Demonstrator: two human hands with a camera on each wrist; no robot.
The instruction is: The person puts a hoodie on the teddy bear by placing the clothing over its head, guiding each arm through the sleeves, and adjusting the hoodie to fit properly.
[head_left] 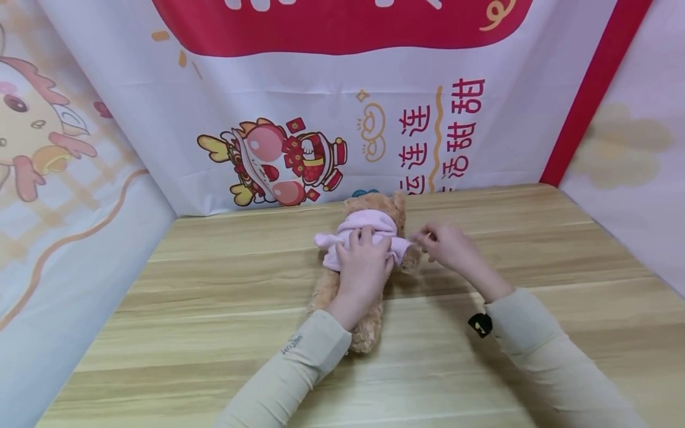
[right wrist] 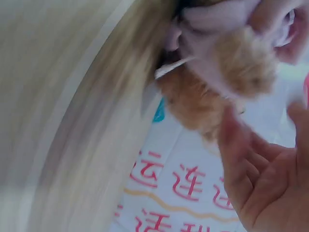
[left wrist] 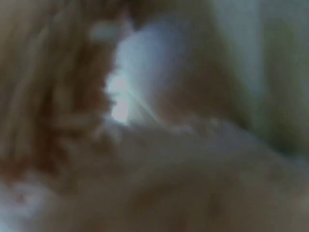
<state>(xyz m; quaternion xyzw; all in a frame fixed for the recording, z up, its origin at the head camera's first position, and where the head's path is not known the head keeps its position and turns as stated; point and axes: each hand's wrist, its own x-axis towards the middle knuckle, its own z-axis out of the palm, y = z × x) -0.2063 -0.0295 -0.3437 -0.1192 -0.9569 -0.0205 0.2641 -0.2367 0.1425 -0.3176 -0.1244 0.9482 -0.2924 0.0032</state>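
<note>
A brown teddy bear (head_left: 369, 333) in a pink hooded top (head_left: 369, 220) lies lengthwise on the wooden table, its head toward the back. My left hand (head_left: 364, 267) grips the bear's middle over the top, fingers bent into the cloth. Just right of the bear's paw (head_left: 411, 260), my right hand (head_left: 449, 246) hovers with bent fingers. In the right wrist view, the right hand's thumb and fingers (right wrist: 265, 169) are apart and hold nothing. A thin white cord (right wrist: 174, 68) sticks out by the top. The left wrist view is too blurred to make out.
The wooden table (head_left: 214, 297) has a printed white and red banner (head_left: 321, 83) standing along its back edge. A cartoon-printed sheet (head_left: 53, 178) hangs at the left and a pale sheet (head_left: 631, 178) at the right.
</note>
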